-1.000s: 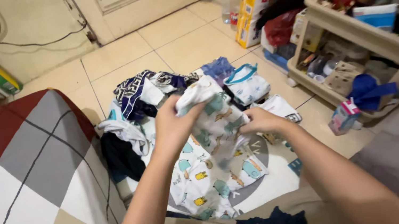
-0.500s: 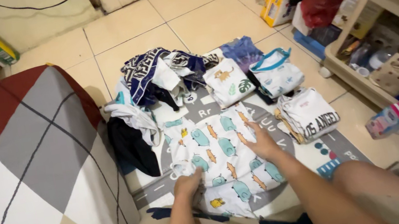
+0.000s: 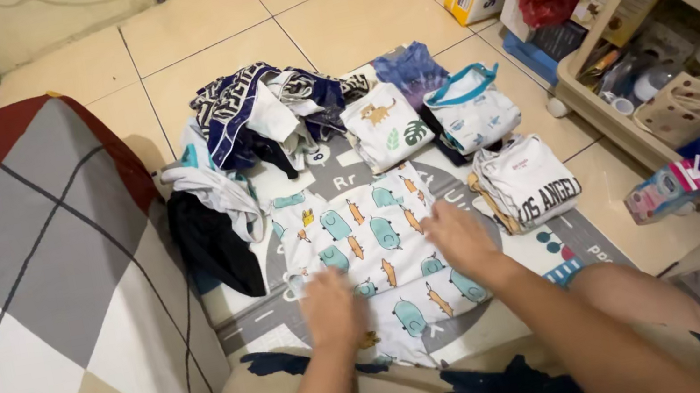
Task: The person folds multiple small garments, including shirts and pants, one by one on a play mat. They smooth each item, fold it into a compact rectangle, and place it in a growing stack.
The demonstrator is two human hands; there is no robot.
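A white child's garment printed with teal and orange animals (image 3: 364, 241) lies spread flat on a grey and white play mat (image 3: 557, 247) on the floor. My left hand (image 3: 331, 309) presses flat on its near left part. My right hand (image 3: 460, 240) lies flat on its right side, fingers spread. Neither hand holds anything. Both hands look slightly blurred.
Folded small clothes (image 3: 386, 129), (image 3: 474, 114), (image 3: 530, 185) sit beyond and right of the garment. A heap of unfolded clothes (image 3: 258, 127) lies at the back left. A checked mattress (image 3: 14, 281) is on the left, a beige shelf cart (image 3: 676, 47) on the right.
The garment went from held up in both hands to lying spread on the mat. Both hands now rest flat on it, sliding over the fabric. The view tilted down.
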